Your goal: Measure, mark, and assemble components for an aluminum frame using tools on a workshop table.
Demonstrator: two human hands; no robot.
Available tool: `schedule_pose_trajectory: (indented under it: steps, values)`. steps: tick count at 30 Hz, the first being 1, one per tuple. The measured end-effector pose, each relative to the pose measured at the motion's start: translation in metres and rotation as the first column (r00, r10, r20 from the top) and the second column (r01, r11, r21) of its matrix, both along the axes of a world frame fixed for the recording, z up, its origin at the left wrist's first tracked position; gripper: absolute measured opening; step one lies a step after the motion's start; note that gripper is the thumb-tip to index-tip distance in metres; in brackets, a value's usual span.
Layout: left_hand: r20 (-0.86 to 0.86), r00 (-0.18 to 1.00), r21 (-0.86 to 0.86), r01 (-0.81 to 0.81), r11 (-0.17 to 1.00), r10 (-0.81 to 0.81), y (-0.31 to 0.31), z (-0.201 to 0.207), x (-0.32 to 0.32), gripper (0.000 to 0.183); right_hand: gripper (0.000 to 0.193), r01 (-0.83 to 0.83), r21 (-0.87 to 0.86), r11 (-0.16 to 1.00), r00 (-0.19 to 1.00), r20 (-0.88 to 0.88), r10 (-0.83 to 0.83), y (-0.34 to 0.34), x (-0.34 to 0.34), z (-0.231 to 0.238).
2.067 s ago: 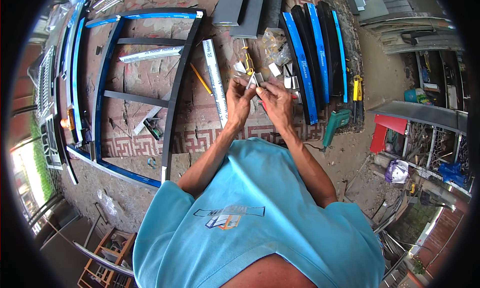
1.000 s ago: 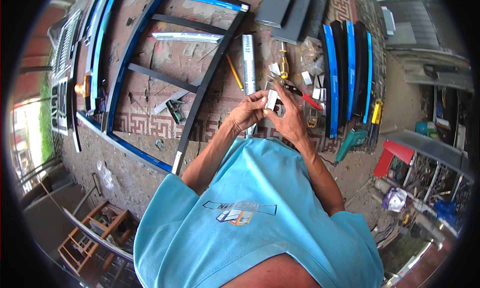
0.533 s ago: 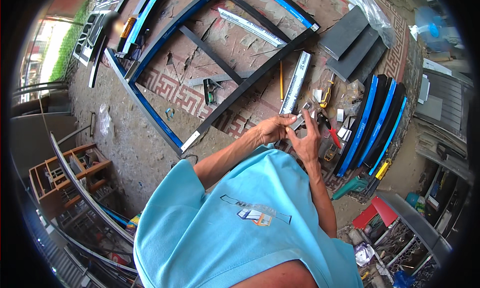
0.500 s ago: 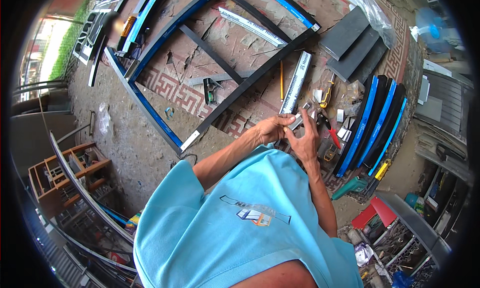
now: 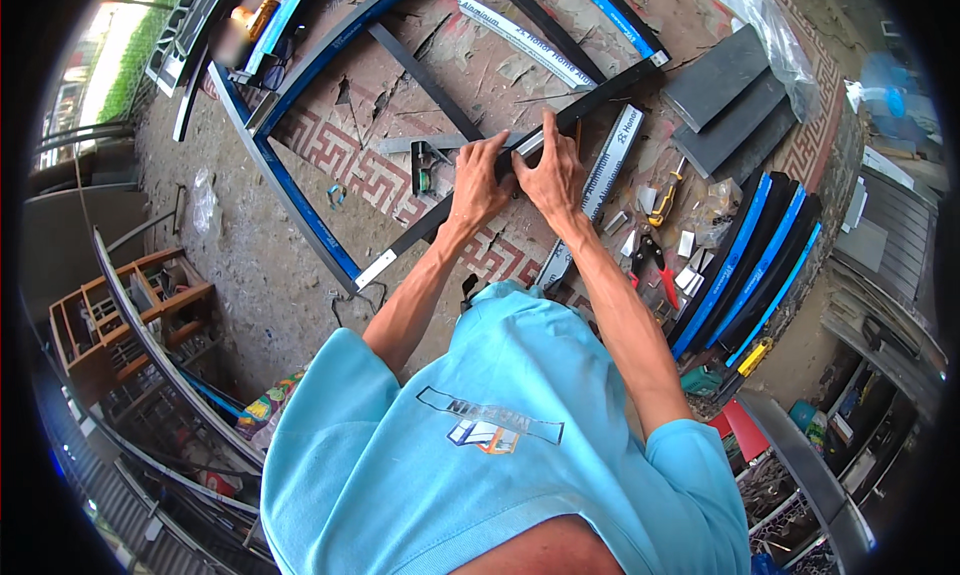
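A dark metal frame (image 5: pixel 415 227) with blue film on some sides lies on the floor before me, and both hands are at its near bar. My left hand (image 5: pixel 480 187) is closed round that bar, fingers over the far side. Beside it, my right hand (image 5: pixel 552 178) pinches a short silver metal piece (image 5: pixel 530 143) against the bar's top, between thumb and forefinger. The palms and the bar beneath them are partly hidden.
To the right lie a white-wrapped strip (image 5: pixel 612 160), a yellow-handled screwdriver (image 5: pixel 665 200), red-handled pliers (image 5: pixel 655 265), dark panels (image 5: pixel 720 80) and blue-filmed profiles (image 5: pixel 730 255). A green power tool (image 5: pixel 702 379) lies nearer. At the left stands a wooden rack (image 5: pixel 130 315).
Both hands have moved forward and left, from near my body to the frame's near bar. The small silver piece has come along and is now against the bar.
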State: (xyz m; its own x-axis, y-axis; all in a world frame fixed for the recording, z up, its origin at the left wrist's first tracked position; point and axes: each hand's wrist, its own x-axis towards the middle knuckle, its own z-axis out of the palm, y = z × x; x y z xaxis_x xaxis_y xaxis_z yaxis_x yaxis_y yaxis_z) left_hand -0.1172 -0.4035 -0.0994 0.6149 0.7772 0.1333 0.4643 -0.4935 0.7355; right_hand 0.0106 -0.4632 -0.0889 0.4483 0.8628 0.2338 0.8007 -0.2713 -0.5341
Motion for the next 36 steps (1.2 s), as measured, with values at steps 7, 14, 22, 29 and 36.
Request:
schedule_pose_trajectory:
  steps: [7, 14, 22, 29, 36]
  values:
    - [0.092, 0.996, 0.092, -0.004, 0.996, -0.005, -0.003, -0.024, 0.026, 0.062, 0.083, 0.007, 0.002, 1.000, 0.998, -0.058, -0.007, 0.004, 0.002, 0.010]
    - [-0.019, 0.998, 0.062, -0.067, 0.996, 0.068, 0.002, -0.014, 0.039, 0.057, 0.077, 0.327, -0.187, 0.926, 0.780, -0.500, -0.377, -0.079, 0.043, 0.011]
    - [0.095, 0.994, 0.056, -0.057, 0.997, 0.052, 0.003, -0.024, 0.041, 0.051, 0.065, 0.566, -0.240, 0.788, 0.675, -0.414, -0.611, -0.214, 0.045, 0.017]
    - [-0.073, 0.997, 0.154, 0.017, 0.988, -0.006, 0.011, -0.024, 0.045, 0.039, 0.044, 0.671, -0.099, 0.735, 0.716, -0.170, -0.677, -0.260, 0.015, -0.011]
    - [0.034, 0.991, -0.174, 0.131, 0.976, -0.127, -0.025, 0.018, 0.043, 0.030, 0.027, 0.889, -0.009, 0.458, 0.424, -0.363, -0.830, -0.320, -0.022, 0.016]
